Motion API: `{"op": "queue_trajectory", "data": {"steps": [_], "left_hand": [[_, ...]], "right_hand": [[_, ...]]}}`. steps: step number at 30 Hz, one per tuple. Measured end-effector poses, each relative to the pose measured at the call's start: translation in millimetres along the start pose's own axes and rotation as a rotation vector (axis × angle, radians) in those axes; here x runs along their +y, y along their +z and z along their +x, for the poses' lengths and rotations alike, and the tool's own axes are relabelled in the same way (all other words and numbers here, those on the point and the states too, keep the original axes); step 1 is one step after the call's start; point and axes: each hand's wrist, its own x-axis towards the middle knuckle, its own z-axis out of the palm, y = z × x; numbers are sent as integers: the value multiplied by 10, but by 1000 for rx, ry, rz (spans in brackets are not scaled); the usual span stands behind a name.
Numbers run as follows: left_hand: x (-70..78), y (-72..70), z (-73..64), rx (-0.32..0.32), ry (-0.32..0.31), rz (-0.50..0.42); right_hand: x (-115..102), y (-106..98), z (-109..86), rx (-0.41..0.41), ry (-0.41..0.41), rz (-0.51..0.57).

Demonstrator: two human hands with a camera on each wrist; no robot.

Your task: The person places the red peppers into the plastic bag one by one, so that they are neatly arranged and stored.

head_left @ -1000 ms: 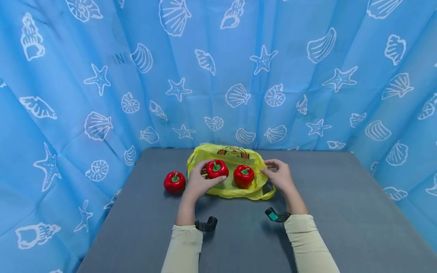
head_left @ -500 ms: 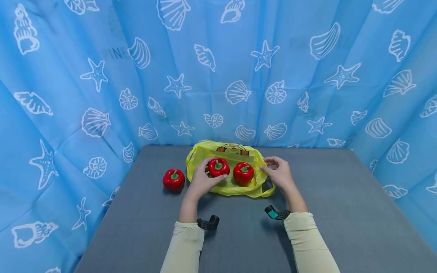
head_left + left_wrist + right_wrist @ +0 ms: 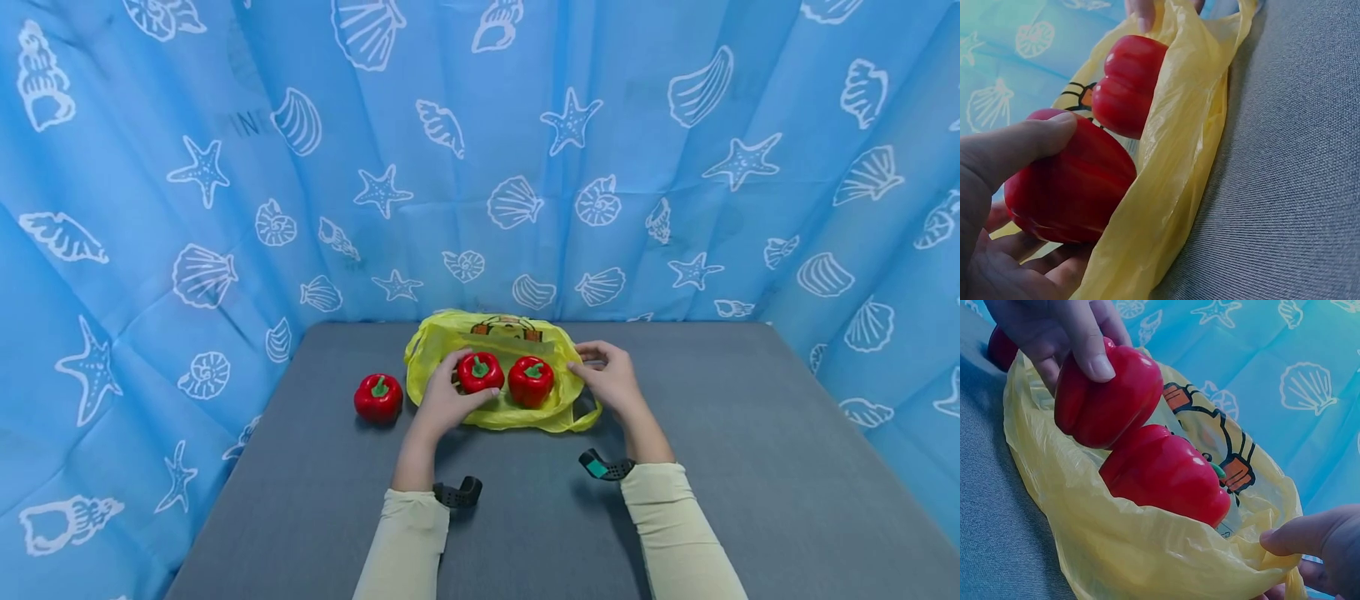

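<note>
My left hand grips a red bell pepper, thumb on the near side and fingers beneath, at the mouth of a yellow plastic bag. Inside the bag, to the right, rests a second red bell pepper with a green stem. The right hand pinches the bag's right rim between thumb and fingers, best seen in the right wrist view. Outside the bag on the left, a third red pepper sits on the table.
A grey table carries everything. Behind it hangs a blue curtain with white shell and starfish prints. Black straps with camera mounts are on both wrists. The bag bears a cartoon print.
The left hand has shifted slightly right with its pepper, closer to the pepper in the bag. The right hand keeps its hold on the rim. The head view has shifted a little.
</note>
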Motion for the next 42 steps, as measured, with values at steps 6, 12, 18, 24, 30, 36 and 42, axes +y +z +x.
{"op": "queue_trajectory", "data": {"steps": [6,12,18,24,30,36,42], "left_hand": [[-9,8,17,-24,-5,23],[-11,29,30,-47,-4,38],[-39,55,15,-49,-12,40],[-52,77,16,-56,-5,38],[-57,91,20,-59,-5,48],[-52,89,8,-67,-14,53],[-67,89,1,-75,-32,55]], "right_hand": [[-8,-12,-4,5,-5,-1],[-14,-14,-17,5,5,-6],[-8,-2,-21,3,15,-1],[-15,4,-11,0,4,-3],[-21,5,-18,-1,12,-7],[-20,10,-14,8,9,-6],[-11,19,-8,7,8,-2]]}}
